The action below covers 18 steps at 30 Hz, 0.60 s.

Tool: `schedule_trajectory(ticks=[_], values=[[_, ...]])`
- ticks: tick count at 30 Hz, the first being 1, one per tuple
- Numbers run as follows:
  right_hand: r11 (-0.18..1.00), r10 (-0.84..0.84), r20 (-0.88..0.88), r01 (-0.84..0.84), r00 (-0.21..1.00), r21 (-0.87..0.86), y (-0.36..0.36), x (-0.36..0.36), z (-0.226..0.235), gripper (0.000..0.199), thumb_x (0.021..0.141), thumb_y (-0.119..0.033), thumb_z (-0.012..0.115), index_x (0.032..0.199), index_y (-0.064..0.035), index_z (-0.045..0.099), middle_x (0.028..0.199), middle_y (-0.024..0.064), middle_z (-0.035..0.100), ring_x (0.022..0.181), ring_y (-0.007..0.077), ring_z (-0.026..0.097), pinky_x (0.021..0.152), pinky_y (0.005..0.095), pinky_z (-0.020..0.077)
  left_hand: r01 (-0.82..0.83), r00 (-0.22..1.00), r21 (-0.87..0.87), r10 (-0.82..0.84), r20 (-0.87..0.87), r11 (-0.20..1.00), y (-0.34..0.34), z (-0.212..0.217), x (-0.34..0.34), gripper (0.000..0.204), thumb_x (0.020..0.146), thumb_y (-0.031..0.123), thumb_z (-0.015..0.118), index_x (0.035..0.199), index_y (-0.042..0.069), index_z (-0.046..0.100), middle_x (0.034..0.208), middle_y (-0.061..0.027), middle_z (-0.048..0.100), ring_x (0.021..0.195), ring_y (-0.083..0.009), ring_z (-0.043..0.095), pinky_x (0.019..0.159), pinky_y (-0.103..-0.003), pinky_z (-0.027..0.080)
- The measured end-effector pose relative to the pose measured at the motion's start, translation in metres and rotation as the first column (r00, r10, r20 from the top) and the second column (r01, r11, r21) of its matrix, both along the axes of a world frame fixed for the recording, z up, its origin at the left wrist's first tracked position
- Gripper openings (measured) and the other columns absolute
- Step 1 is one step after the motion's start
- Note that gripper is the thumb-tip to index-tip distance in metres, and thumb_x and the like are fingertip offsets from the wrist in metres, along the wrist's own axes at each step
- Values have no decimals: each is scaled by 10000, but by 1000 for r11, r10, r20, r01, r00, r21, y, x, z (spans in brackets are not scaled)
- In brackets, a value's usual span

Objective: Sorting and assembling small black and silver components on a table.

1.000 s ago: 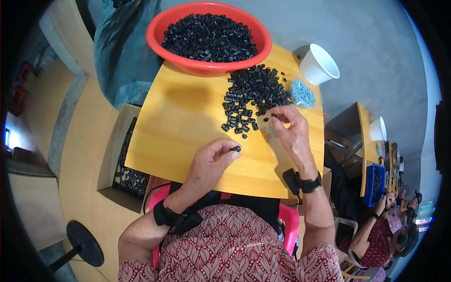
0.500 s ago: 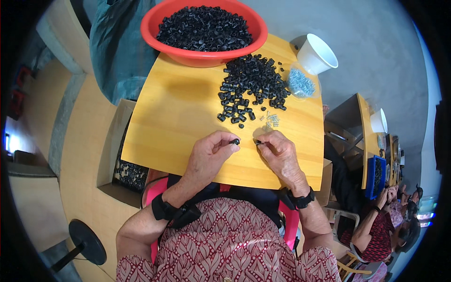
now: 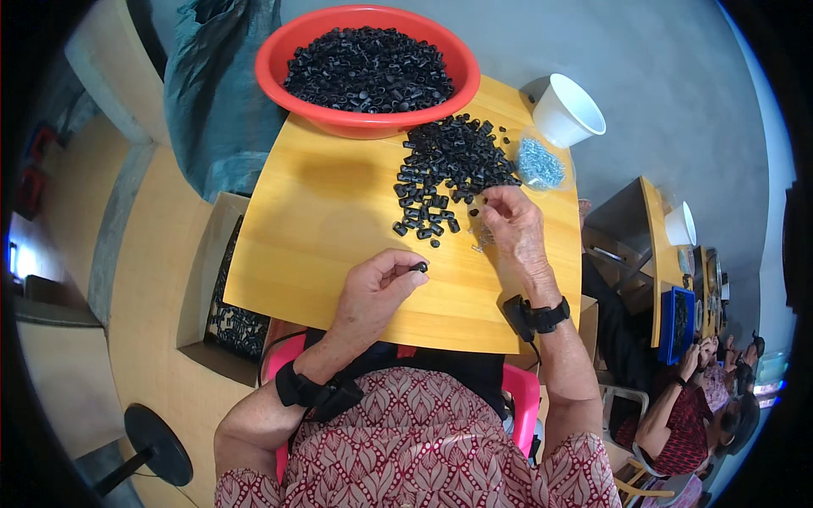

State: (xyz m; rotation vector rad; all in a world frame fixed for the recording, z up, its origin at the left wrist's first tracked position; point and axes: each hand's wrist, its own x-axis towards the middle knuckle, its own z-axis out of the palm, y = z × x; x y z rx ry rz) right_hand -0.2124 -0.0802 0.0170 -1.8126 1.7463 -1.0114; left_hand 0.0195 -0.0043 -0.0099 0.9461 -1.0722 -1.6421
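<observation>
Over the front of the wooden table, my left hand (image 3: pixel 378 286) pinches a small black plastic piece (image 3: pixel 418 267) between thumb and fingertips; it looks like part of a cord lock. Farther forward, my right hand (image 3: pixel 515 227) has thumb and index finger closed together at the right edge of the pile of black plastic pieces (image 3: pixel 457 157). What its fingertips hold, if anything, is hidden. Partly covered by that hand lie some small metal springs (image 3: pixel 481 237). Behind it, a clear container of silvery springs (image 3: pixel 540 163) sits near the right edge.
A red basin (image 3: pixel 284 93) heaped with black pieces stands on the far side of the yellow wooden table (image 3: pixel 296 245). At the far right corner is a white cup (image 3: pixel 567 110). A cardboard box (image 3: pixel 199 279) with black parts sits left. Another person (image 3: pixel 677 415) works at a table on the right.
My right hand has moved forward, from beside the left hand to the edge of the pile and the loose springs. My left hand still holds its black piece in much the same place.
</observation>
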Motion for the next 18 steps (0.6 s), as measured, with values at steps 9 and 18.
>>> schedule_trajectory(ticks=[9,18], values=[[993,75,-303,-100,950,-70,2,1,-1,117,798,-63,663,897,-3,644,849,143,634,810,326,634,724,385,512,20,1000,-8,-20,-9,1000,0,-2,-1,198,910,28,637,1100,-22,615,1001,-25,641,940,-91,597,878,-241,481],[929,257,-134,-283,957,-238,70,41,33,110,768,-9,695,843,-19,614,823,107,630,773,299,630,696,386,498,27,992,85,-17,-122,996,7,12,-5,211,941,78,609,1126,-24,602,1034,-51,646,974,-119,616,912,-265,483]])
